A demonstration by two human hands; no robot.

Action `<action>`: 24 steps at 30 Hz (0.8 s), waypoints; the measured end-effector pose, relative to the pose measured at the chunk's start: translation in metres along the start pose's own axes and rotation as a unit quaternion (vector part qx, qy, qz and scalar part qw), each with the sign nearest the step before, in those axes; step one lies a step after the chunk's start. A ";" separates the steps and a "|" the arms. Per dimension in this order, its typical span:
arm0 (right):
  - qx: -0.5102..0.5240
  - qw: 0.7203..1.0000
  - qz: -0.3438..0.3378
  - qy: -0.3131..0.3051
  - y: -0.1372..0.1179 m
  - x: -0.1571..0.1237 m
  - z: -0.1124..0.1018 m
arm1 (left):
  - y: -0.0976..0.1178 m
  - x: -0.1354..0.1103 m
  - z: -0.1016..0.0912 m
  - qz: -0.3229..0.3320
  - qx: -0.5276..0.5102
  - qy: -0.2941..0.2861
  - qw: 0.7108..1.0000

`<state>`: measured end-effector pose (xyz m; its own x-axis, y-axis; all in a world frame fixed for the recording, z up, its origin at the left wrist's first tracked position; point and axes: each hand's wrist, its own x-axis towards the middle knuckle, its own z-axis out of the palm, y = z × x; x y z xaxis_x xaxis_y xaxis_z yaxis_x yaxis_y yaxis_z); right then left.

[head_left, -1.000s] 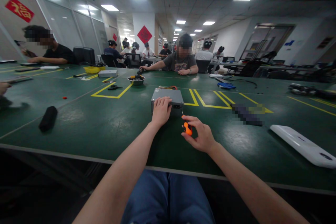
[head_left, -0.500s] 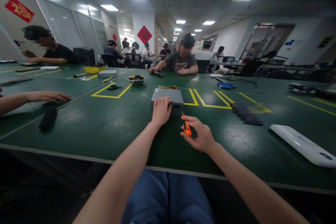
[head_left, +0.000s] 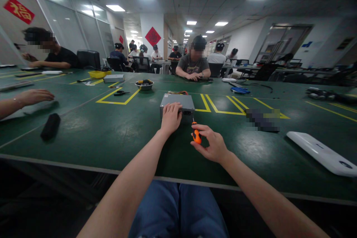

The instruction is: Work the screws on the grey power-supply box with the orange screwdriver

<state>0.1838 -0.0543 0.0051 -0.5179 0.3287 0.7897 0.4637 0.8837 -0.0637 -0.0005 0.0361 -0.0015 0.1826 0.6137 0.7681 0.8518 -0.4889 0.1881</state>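
A grey metal computer power supply (head_left: 181,99) sits on the green table in front of me, with coloured wires at its far side and a socket on the near face. My left hand (head_left: 170,118) holds it down, its fingers over the top and near edge. My right hand (head_left: 213,144) pinches the orange and black handle of a screwdriver (head_left: 196,136) between thumb and fingers. The screwdriver's shaft points up at the right end of the near face, beside the socket. Whether the tip sits in a screw is too small to tell.
A white power bank-like device (head_left: 320,152) lies at right, near a blurred-out dark item (head_left: 262,120). Further back are a metal bowl (head_left: 144,86) with tools and blue cable (head_left: 240,90). At left lies a black object (head_left: 50,126), near another person's hand (head_left: 36,96).
The screwdriver handle has turned and shifted slightly left in my right hand. My left hand stays put. The neighbour's hand at left moved left, and the person opposite drew their hands together.
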 end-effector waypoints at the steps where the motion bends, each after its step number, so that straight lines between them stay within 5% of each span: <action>1: 0.005 1.000 0.002 -0.005 0.000 0.000 0.000 | 0.000 0.000 0.000 0.000 0.000 0.000 1.000; 7: -0.039 0.996 -0.021 -0.080 -0.004 0.002 -0.006 | 0.001 0.000 0.000 -0.006 0.005 -0.006 1.000; 13: 0.001 1.000 -0.005 -0.025 -0.001 -0.001 0.000 | 0.002 0.000 -0.001 -0.007 0.011 -0.008 1.000; 20: -0.032 0.996 -0.018 -0.079 -0.003 0.002 -0.004 | 0.002 0.000 0.000 -0.003 0.007 0.001 1.000; 24: -0.048 0.999 -0.011 -0.024 -0.003 0.001 -0.001 | 0.002 0.000 0.000 -0.003 0.006 -0.002 1.000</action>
<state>0.1824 -0.0566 0.0065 -0.5611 0.3280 0.7600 0.5176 0.8555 0.0129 0.0007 0.0350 -0.0012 0.1793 0.6189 0.7647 0.8590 -0.4774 0.1849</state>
